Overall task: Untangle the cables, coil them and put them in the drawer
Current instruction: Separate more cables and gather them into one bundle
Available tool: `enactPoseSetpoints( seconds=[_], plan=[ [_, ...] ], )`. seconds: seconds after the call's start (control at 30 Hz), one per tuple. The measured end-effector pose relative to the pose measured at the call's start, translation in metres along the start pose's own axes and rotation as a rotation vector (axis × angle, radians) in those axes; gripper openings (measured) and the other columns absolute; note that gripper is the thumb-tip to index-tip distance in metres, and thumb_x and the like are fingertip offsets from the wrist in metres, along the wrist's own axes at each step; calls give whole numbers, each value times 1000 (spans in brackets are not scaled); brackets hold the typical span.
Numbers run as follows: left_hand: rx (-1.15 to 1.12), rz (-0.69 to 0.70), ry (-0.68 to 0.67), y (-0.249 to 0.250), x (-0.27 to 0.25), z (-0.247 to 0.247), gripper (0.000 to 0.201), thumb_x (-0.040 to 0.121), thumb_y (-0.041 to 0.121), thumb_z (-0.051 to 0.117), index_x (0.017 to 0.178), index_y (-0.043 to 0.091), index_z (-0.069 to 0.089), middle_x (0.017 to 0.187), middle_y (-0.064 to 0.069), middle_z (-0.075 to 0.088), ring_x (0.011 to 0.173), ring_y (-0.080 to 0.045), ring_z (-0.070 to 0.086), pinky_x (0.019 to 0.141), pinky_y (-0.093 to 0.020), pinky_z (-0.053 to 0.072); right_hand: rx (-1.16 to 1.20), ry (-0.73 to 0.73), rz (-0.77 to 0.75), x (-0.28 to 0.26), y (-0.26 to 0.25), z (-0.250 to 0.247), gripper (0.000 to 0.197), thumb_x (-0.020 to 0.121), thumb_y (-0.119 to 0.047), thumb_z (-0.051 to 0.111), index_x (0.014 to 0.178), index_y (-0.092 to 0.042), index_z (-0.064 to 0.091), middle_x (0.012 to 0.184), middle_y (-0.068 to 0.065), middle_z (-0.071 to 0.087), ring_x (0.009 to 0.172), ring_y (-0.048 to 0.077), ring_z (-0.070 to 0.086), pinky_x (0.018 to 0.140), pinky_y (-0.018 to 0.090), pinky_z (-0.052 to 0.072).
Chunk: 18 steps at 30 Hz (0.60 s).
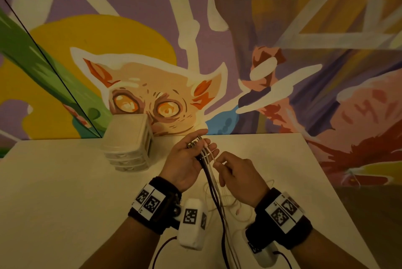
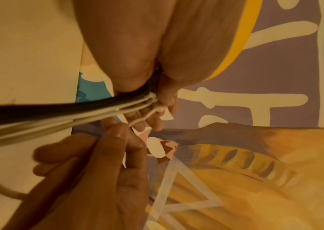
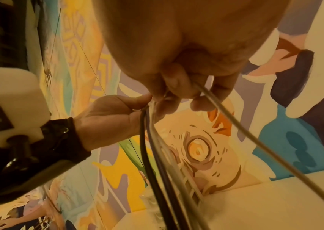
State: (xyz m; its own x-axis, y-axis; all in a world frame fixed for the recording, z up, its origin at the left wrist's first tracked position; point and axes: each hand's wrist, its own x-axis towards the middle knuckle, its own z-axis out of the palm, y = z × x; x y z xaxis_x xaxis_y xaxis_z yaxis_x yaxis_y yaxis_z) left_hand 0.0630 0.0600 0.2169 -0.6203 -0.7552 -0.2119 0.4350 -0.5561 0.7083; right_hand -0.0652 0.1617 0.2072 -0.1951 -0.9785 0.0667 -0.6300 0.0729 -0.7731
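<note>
Above the table my left hand (image 1: pixel 191 155) grips a bundle of dark and white cables (image 1: pixel 212 184) near their metal plug ends (image 1: pixel 195 142), which stick out past the fingers. The bundle hangs down toward me. My right hand (image 1: pixel 219 163) pinches a thin white cable (image 1: pixel 212 156) between thumb and forefinger, right beside the left fingers. From the left wrist, the cable bundle (image 2: pixel 58 115) runs left under the palm and the right hand (image 2: pixel 106 163) holds the thin white strand (image 2: pixel 144 119). From the right wrist, the right fingers (image 3: pixel 179 87) hold a pale cable (image 3: pixel 236 127); the dark cables (image 3: pixel 145 147) drop from the left hand (image 3: pixel 113 118).
A small translucent plastic drawer unit (image 1: pixel 128 144) stands at the back of the white table (image 1: pixel 54 181), left of my hands, against the painted wall. Loose loops of thin white cable (image 1: pixel 235 203) lie on the table below my right hand. The table's right edge slants off nearby.
</note>
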Motion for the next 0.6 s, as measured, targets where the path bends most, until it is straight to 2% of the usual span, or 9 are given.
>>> enactPoseSetpoints(
  seconds=[0.1,0.2,0.27,0.3,0.37,0.43,0.47,0.53,0.6],
  plan=[
    [-89,57,49,8,5,-4,22,97,-3,42,109,0,60,81,-12,62,76,-24,66,76,-37,58,72,-86,-8,-9,12,0,17,95,-30,52,82,-21,59,57,-2,64,52,5,58,59,20,49],
    [-204,103,37,31,11,-32,20,92,-4,40,99,7,55,86,-8,58,75,-19,60,72,-32,56,118,-130,54,-21,48,-17,19,93,-23,58,77,-15,63,60,-3,60,54,5,57,60,22,48],
    [-246,111,10,44,11,-51,18,85,1,48,102,9,52,91,-6,52,75,-17,57,71,-29,53,61,-101,141,-26,73,-39,18,92,-21,60,76,-14,65,59,-3,60,53,4,54,61,26,48],
    [-230,111,42,46,11,-57,23,84,5,52,107,8,51,92,-6,51,72,-16,57,69,-28,51,5,-79,169,-27,82,-50,18,91,-21,60,74,-18,66,57,-4,60,52,2,53,61,26,47],
    [-78,133,144,43,9,-59,26,89,10,55,115,7,52,87,-6,52,62,-13,56,60,-26,50,-92,-9,162,-23,86,-67,22,92,-25,59,70,-25,63,55,-9,58,51,2,51,58,19,43],
    [180,146,209,35,4,-48,15,92,7,55,105,2,61,77,-6,53,55,-13,53,52,-26,48,-74,76,102,-13,70,-77,24,92,-25,57,69,-28,61,55,-8,57,51,2,50,55,12,40],
    [310,119,194,31,2,-41,12,92,7,57,99,3,66,75,-7,53,55,-14,53,51,-27,47,-72,95,60,-5,59,-80,22,93,-24,56,73,-27,63,56,-7,56,52,2,51,55,10,40],
    [537,22,58,21,-4,-22,15,90,10,62,101,12,71,75,-7,57,57,-15,52,53,-29,46,-119,50,-15,11,34,-78,17,94,-21,53,85,-23,67,59,-7,58,55,3,54,57,10,41],
    [673,-92,-78,10,-8,-2,21,88,16,66,108,19,71,70,-6,58,55,-17,50,52,-30,45,-194,-20,-70,26,16,-67,17,95,-20,48,100,-20,65,70,-8,65,59,4,56,62,19,45]
  ],
)
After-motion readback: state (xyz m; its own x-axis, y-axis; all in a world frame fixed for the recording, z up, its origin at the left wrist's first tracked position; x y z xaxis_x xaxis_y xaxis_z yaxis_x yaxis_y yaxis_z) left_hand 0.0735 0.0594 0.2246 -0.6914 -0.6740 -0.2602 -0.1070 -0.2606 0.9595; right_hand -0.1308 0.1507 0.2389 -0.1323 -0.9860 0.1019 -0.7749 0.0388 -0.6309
